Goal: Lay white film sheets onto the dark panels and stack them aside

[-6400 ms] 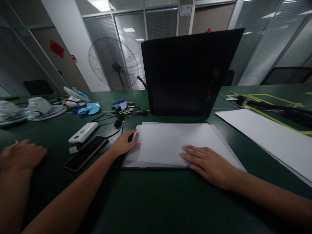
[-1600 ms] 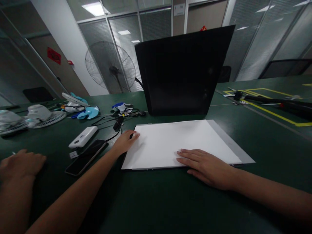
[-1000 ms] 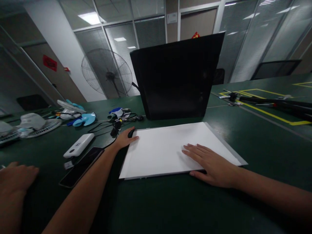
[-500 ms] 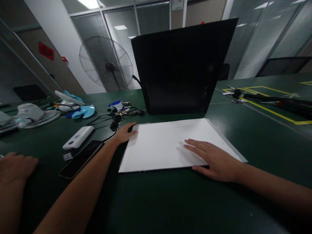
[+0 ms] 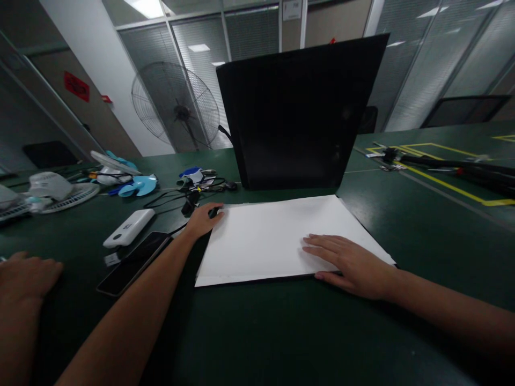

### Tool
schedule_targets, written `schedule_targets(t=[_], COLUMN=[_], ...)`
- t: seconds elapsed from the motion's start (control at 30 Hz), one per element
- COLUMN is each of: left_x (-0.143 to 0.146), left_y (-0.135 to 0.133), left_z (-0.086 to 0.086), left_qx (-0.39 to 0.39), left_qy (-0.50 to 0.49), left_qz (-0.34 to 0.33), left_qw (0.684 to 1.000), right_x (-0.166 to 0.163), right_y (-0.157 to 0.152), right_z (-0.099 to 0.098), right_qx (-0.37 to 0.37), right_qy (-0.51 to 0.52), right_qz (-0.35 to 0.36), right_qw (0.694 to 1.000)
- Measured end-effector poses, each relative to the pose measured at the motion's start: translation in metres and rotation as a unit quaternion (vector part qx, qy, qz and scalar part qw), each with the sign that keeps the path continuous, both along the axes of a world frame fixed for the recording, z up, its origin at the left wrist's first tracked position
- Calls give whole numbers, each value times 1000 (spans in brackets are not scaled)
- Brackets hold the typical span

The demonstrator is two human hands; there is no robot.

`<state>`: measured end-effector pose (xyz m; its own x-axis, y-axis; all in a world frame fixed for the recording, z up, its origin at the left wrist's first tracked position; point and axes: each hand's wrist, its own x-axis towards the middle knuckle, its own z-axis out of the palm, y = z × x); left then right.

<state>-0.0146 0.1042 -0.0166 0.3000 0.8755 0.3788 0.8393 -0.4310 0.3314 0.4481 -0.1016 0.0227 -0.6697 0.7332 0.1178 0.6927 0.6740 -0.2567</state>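
A white rectangular sheet [image 5: 261,241] lies flat over a thin dark-edged panel, whose kind I cannot tell, on the green table. At its far left corner is my left hand [image 5: 203,219], thumb over the sheet's edge and index finger stretched out, with a gap between them. My right hand [image 5: 350,265] rests flat on the near right part of the sheet, fingers extended, its thumb at the near edge. Behind the sheet a large black panel [image 5: 298,118] stands leaning back.
To the left lie a phone [image 5: 132,264], a white power bank [image 5: 129,228] and black cables [image 5: 191,203]. Another person's hand [image 5: 30,276] rests at the far left. Fan parts [image 5: 139,185] sit behind. Black rods [image 5: 454,163] and yellow tape lines are at the right.
The translucent strip along the sheet's right side no longer shows, and the right edge now lies farther left. Both hands have shifted slightly left.
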Motion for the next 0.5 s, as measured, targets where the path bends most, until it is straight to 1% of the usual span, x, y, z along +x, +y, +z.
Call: schedule_targets(t=[0.2, 0.4, 0.5], left_x=[1, 4, 4], left_y=[1, -1, -2], left_z=[-2, 3, 5], left_qx=[-3, -35, -72], left_qy=[15, 24, 32], left_qz=[18, 31, 56], left_qw=[1000, 999, 995], right_x=[1, 11, 14], right_y=[3, 9, 11], right_z=[0, -1, -2], right_qx=[-20, -19, -14], right_qy=[11, 24, 32], right_qz=[26, 56, 67], right_qw=[999, 998, 997])
